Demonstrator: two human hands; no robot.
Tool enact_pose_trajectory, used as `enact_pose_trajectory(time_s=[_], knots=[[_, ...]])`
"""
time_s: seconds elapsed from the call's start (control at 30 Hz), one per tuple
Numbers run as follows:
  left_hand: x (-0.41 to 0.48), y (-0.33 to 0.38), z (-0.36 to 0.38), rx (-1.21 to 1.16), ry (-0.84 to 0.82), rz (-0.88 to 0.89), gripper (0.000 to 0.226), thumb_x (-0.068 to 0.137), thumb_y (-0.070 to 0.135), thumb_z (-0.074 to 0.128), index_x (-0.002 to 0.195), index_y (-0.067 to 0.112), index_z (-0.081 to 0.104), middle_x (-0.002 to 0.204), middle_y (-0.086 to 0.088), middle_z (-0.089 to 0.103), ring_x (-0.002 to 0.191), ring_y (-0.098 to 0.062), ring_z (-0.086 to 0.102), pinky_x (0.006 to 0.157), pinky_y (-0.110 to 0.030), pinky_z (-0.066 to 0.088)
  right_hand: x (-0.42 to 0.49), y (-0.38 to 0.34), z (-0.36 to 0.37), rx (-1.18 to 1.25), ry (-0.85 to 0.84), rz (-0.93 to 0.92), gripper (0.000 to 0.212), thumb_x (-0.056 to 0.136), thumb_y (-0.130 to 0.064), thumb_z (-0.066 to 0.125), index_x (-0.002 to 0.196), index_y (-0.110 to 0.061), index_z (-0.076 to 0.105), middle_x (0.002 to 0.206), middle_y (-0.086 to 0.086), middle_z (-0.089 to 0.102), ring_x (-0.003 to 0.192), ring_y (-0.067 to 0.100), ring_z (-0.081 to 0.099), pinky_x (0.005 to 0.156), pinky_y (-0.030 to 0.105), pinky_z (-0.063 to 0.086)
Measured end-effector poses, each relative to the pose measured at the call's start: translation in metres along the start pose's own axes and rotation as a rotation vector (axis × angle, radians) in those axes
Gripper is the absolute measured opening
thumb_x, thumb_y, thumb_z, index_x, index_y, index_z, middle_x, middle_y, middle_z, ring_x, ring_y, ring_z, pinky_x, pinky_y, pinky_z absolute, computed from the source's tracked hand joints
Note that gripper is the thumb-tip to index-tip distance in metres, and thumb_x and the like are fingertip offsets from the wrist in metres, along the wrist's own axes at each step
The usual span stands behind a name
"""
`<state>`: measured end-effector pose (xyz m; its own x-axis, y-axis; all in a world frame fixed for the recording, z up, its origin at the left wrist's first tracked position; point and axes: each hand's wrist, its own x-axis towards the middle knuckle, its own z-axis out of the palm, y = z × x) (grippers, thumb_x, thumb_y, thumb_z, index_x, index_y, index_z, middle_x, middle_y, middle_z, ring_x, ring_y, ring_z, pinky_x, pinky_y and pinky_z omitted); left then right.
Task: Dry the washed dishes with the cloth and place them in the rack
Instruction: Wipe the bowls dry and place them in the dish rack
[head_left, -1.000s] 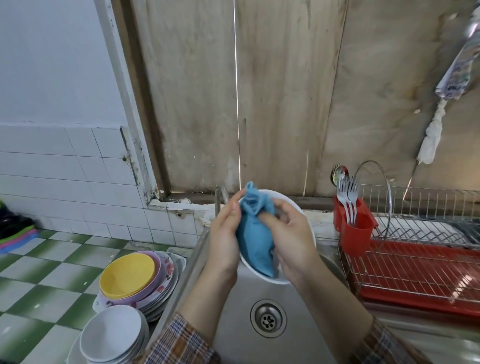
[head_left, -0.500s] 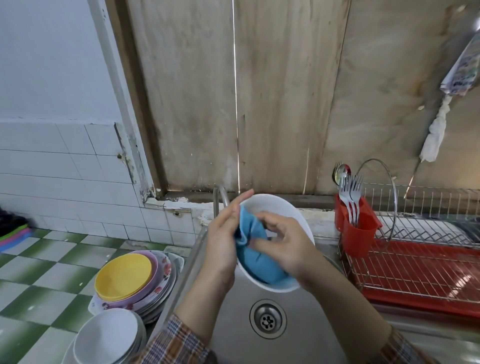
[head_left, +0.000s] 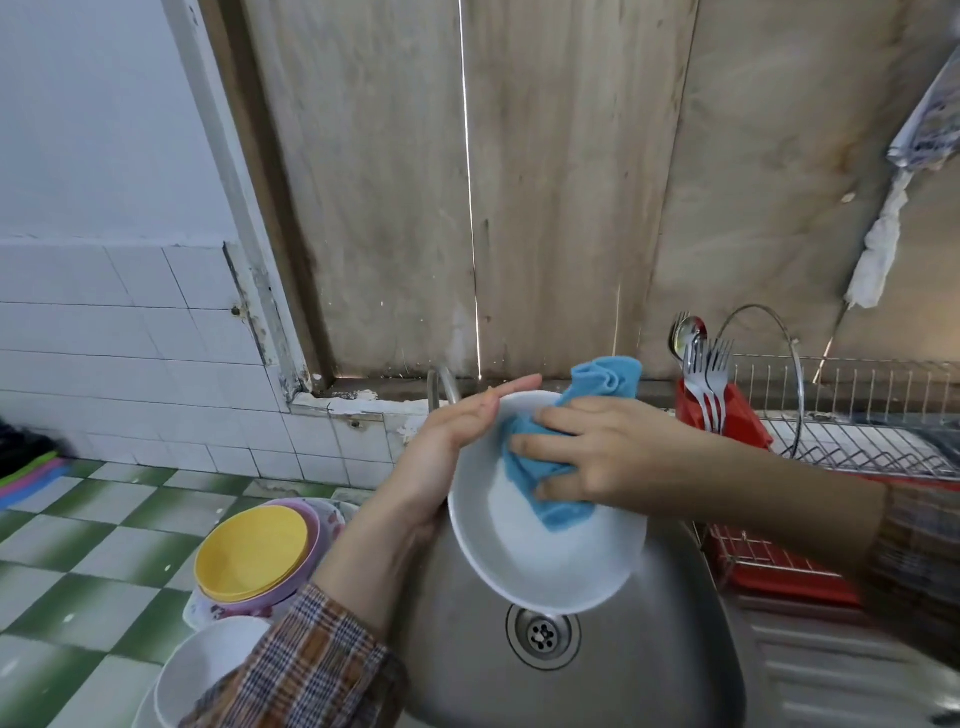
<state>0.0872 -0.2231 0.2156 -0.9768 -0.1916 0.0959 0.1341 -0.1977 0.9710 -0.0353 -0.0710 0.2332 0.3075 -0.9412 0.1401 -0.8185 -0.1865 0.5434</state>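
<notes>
While it hangs tilted over the sink (head_left: 649, 675), just above the drain (head_left: 543, 634), the white dish (head_left: 545, 566) is entry one.
- **Handling:** it looks glazed, rigid and breakable, probably moderate in weight, and likely slick wherever it is damp.
- **Present hold:** your left hand (head_left: 447, 447) is at its left rim, fingers straight along the edge and palm against the outside. The thumb is out of sight, so you cannot tell how firmly it is clamped.
- **Advised hold:** take the rim between thumb and fingers, with the palm backing the underside.

**Entry two:** the blue cloth (head_left: 550, 483) is soft, limp and bunched. Your right hand (head_left: 587, 452) has its fingers bent over it and presses it into the dish's hollow. A loose fold stands up past the far rim.

**Entry three:** the rack (head_left: 857, 447), wire over a red tray, stands right of the sink. A red cutlery holder (head_left: 737, 421) with forks (head_left: 709, 374) sits at its sink-side corner.

**Entry four:** more dishes lie left of the sink. A yellow bowl (head_left: 249, 551) tops a coloured stack, and white bowls (head_left: 208, 670) sit nearer you, partly cut off by the frame edge and your sleeve.

**Not legible:** the dish's back, any moisture left on it, and the rack's far right end.
</notes>
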Motion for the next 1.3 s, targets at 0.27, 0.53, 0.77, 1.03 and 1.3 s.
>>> enact_pose_trajectory(time_s=[0.27, 0.53, 0.77, 1.03, 1.3], knots=[[0.004, 0.016, -0.012, 0.053, 0.128, 0.031, 0.031, 0.1, 0.017, 0.039, 0.114, 0.016, 0.067, 0.092, -0.005, 0.073, 0.075, -0.016, 0.067, 0.061, -0.02, 0.053, 0.006, -0.016, -0.024, 0.446, -0.324, 0.245, 0.037, 0.083, -0.011, 0.051, 0.106, -0.034, 0.068, 0.112, -0.008, 0.053, 0.091, 0.015, 0.043, 0.084, 0.035, 0.044], [0.008, 0.012, 0.005, 0.076, 0.327, 0.129, 0.028, 0.099, 0.018, 0.045, 0.108, 0.018, 0.071, 0.109, -0.012, 0.071, 0.099, -0.025, 0.064, 0.089, -0.033, 0.051, 0.033, -0.041, -0.009, 1.214, 0.12, 0.694, 0.025, 0.079, -0.015, 0.056, 0.096, -0.028, 0.07, 0.099, -0.006, 0.071, 0.097, 0.012, 0.063, 0.094, 0.034, 0.049], [0.006, 0.01, 0.013, -0.029, 0.338, 0.206, 0.031, 0.101, 0.011, 0.041, 0.119, 0.008, 0.065, 0.1, -0.017, 0.071, 0.089, -0.021, 0.068, 0.078, -0.024, 0.056, 0.074, -0.049, 0.003, 1.655, 0.836, 1.305, 0.023, 0.092, 0.001, 0.057, 0.102, -0.018, 0.067, 0.1, 0.007, 0.071, 0.091, 0.019, 0.069, 0.078, 0.028, 0.056], [-0.004, 0.03, -0.015, -0.03, 0.333, 0.153, 0.027, 0.1, 0.02, 0.043, 0.108, 0.02, 0.069, 0.097, -0.005, 0.073, 0.083, -0.018, 0.066, 0.068, -0.022, 0.055, 0.044, -0.033, -0.025, 1.077, 0.076, 0.492, 0.026, 0.066, -0.01, 0.058, 0.085, -0.023, 0.069, 0.097, -0.005, 0.066, 0.091, 0.014, 0.06, 0.083, 0.034, 0.05], [-0.007, 0.041, -0.018, 0.005, 0.079, -0.136, 0.037, 0.094, 0.029, 0.047, 0.125, 0.016, 0.063, 0.111, -0.013, 0.07, 0.094, -0.026, 0.067, 0.085, -0.037, 0.053, 0.023, 0.007, -0.021, 0.056, 0.129, 0.024, 0.026, 0.083, -0.01, 0.058, 0.1, -0.024, 0.071, 0.12, 0.006, 0.062, 0.103, 0.028, 0.058, 0.08, 0.037, 0.052]])
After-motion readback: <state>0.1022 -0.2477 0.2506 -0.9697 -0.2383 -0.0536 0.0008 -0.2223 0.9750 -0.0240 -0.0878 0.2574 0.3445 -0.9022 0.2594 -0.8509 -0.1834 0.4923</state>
